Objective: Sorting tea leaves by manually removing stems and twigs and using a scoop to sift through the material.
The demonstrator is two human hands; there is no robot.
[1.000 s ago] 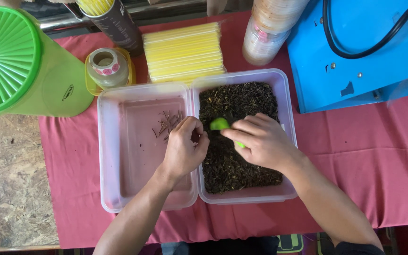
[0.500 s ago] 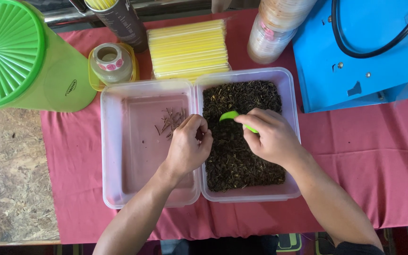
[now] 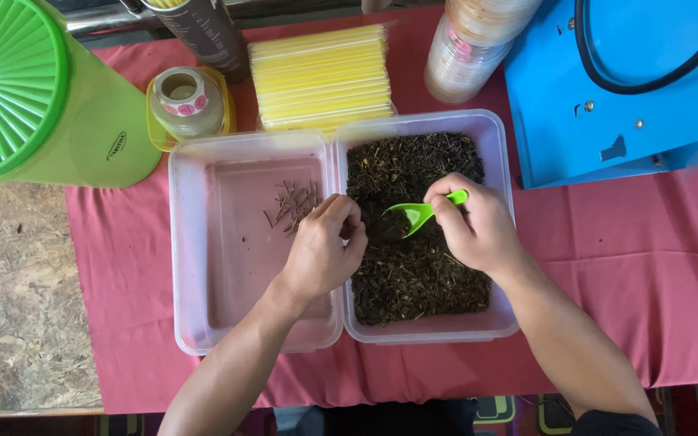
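While the right hand grips a green scoop over the dried-leaf tub, the left hand, curled shut at nine o'clock, pinches something unseen; shallow, level strokes would best expose stems.

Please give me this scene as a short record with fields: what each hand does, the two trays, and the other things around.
right hand: holds a small green scoop, its bowl over the dark leaves
left hand: curled at the wall between the two trays, fingers at the leaves' edge
right tray: clear plastic, full of dark dried leaves
left tray: clear plastic, holds only a few thin stems
surface: red cloth
behind the trays: pack of yellow straws, green lidded container, blue machine
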